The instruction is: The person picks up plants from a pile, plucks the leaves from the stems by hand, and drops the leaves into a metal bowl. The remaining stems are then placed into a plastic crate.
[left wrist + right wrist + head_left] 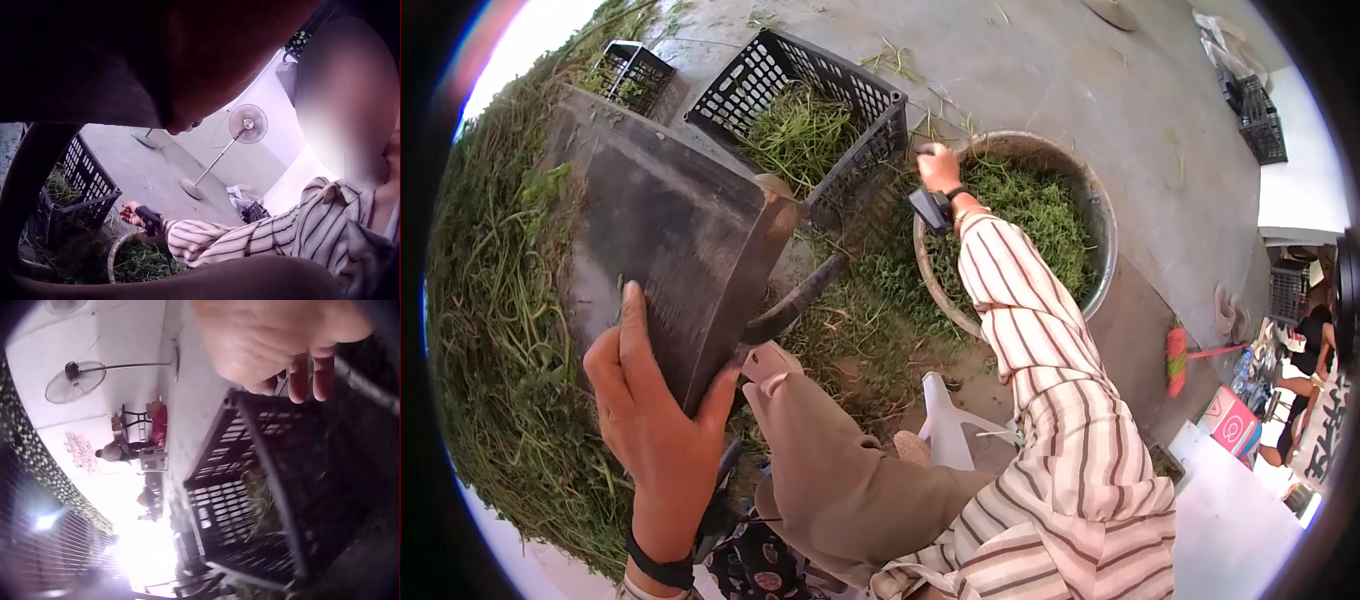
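In the head view my left hand rests on a dark, worn box-like piece, with one finger straight on its broad face and the thumb beside its edge. A dark curved bar lies beside it. My right hand hangs over the rim of a round basin of cut greens. Loosely bent fingers of the right hand show in the right wrist view, holding nothing visible. Nearby is a black crate with green stems. The left wrist view shows the right hand above the basin.
A large heap of greens lies at the left, and loose stems litter the floor. A smaller crate stands behind. A white plastic piece is near my legs. Standing fans and people are farther off.
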### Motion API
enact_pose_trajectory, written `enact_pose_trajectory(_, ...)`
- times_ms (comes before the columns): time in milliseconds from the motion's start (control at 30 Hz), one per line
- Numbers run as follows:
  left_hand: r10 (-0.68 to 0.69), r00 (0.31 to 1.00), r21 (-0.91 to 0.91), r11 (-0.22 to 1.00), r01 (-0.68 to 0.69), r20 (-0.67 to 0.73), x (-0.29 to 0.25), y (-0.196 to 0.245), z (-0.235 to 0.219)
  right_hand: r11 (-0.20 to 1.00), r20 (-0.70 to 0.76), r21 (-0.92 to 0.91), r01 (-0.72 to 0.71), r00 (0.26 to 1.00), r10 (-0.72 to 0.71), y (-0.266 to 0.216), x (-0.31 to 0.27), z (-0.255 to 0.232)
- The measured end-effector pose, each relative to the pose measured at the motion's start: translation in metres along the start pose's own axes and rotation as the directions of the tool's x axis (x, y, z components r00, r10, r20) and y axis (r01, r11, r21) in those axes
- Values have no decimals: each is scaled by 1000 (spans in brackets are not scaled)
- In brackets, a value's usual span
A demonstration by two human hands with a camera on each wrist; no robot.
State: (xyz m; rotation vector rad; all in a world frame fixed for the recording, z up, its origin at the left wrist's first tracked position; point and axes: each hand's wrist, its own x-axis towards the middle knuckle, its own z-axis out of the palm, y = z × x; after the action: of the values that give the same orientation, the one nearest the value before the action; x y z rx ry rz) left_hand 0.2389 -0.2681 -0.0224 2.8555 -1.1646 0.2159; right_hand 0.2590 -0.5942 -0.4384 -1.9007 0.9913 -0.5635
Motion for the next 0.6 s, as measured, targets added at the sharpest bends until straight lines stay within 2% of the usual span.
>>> enact_pose_trajectory(33,-13,1000,2,1000,13,16,0,0,-1,993,28,-115,-33,999,36,12,-3,-11)
enact_pose_trajectory(67,-28,999,3,1000,27,28,0,0,-1,967,43,-255,0,999,11,52,3,-4)
enact_pose_trajectory(100,-25,999,3,1000,24,25,0,0,-1,952,92,-278,-128,983,159,43,-5,-21)
enact_pose_trajectory(200,-1,1000,11,1000,1,24,-1,-2,-1,852,85,-452,-264,938,336,40,-12,-44)
enact_pose_trajectory(267,-81,994,16,997,80,69,-3,-1,-2,825,125,-508,-247,926,355,46,-9,-53)
enact_pose_trajectory(300,-89,993,24,996,88,71,-3,-2,-2,799,137,-579,-162,947,290,60,-4,-51)
enact_pose_trajectory(400,-69,995,45,997,65,77,-3,-4,-3,794,175,-589,-151,936,307,80,7,-47)
enact_pose_trajectory(467,7,998,117,993,-15,67,-2,-4,-5,765,202,-619,-177,906,373,82,14,-44)
enact_pose_trajectory(600,14,997,158,987,-25,73,-4,-2,-8,747,261,-636,-195,856,446,81,25,-41)
